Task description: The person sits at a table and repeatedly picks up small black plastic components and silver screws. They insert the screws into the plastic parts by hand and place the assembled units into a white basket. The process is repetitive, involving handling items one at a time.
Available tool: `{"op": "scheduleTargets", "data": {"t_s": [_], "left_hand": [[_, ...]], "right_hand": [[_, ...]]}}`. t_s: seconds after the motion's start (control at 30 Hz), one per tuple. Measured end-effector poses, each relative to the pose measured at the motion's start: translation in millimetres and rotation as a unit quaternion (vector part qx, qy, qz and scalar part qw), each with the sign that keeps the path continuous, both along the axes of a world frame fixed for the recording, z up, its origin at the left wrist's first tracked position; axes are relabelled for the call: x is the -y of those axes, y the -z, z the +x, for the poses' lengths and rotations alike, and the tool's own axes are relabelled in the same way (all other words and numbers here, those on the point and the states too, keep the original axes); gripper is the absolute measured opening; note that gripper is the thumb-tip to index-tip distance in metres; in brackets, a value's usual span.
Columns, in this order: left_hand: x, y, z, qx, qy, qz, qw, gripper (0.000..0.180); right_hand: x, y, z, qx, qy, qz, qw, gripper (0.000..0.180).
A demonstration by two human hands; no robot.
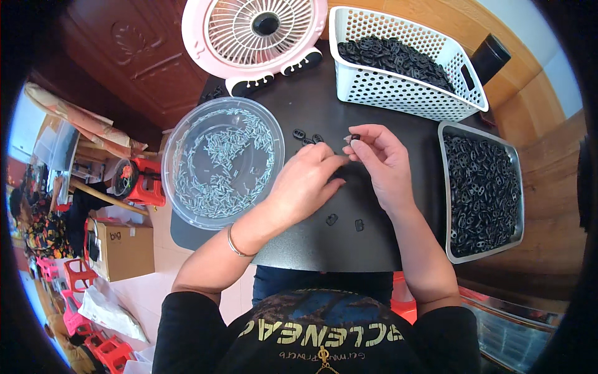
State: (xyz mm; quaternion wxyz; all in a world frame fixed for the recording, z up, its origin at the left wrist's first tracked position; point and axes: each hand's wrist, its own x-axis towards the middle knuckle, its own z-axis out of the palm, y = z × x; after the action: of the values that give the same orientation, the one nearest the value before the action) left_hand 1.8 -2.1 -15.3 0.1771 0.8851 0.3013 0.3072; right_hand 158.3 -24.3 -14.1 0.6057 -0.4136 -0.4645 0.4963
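Observation:
My right hand [387, 165] pinches a small black plastic piece [355, 137] between thumb and fingertips, above the dark table. A thin, pale metallic-looking bit [347, 138] shows beside that piece. Close by on the left is my left hand [304, 181], back upward, fingers bent and the thumb apart from them. I see nothing in it, though its underside is hidden. Several loose black two-hole pieces [299, 133] lie just beyond its knuckles, partly covered by the hand. Two more, a rounded piece [332, 219] and another [359, 225], rest nearer to me.
A clear round tub [167, 163] of small silvery screws stands left. Black pieces fill a metal tray [450, 240] at right and a white perforated basket [380, 93] behind. A pink fan [194, 31] stands at the back. The table's front edge [324, 265] is near my body.

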Motion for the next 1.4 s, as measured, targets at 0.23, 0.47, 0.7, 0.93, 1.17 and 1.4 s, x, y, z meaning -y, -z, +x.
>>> {"op": "scheduleTargets", "data": {"t_s": [0.23, 0.47, 0.7, 0.93, 1.17, 1.4], "left_hand": [[2, 7, 1, -0.022, 0.008, -0.035, 0.999, 0.021], [2, 2, -1, -0.051, -0.02, -0.074, 0.996, 0.023], [-3, 3, -6, 0.007, -0.014, -0.1, 0.995, 0.025], [-8, -6, -9, 0.149, -0.039, -0.27, 0.951, 0.015], [-13, -11, -11, 0.342, 0.02, -0.444, 0.828, 0.02], [-14, -10, -12, 0.378, 0.035, -0.481, 0.79, 0.022]], "right_hand": [[1, -4, -2, -0.023, -0.011, -0.01, 1.0, 0.023], [2, -5, -1, -0.015, -0.01, -0.007, 1.0, 0.025], [1, -3, -1, -0.001, -0.009, 0.004, 1.0, 0.023], [3, -4, -2, 0.002, 0.007, -0.007, 1.0, 0.021], [6, -6, -4, 0.041, 0.022, 0.01, 0.999, 0.021], [6, -5, -4, 0.049, 0.017, 0.019, 0.998, 0.019]]}}
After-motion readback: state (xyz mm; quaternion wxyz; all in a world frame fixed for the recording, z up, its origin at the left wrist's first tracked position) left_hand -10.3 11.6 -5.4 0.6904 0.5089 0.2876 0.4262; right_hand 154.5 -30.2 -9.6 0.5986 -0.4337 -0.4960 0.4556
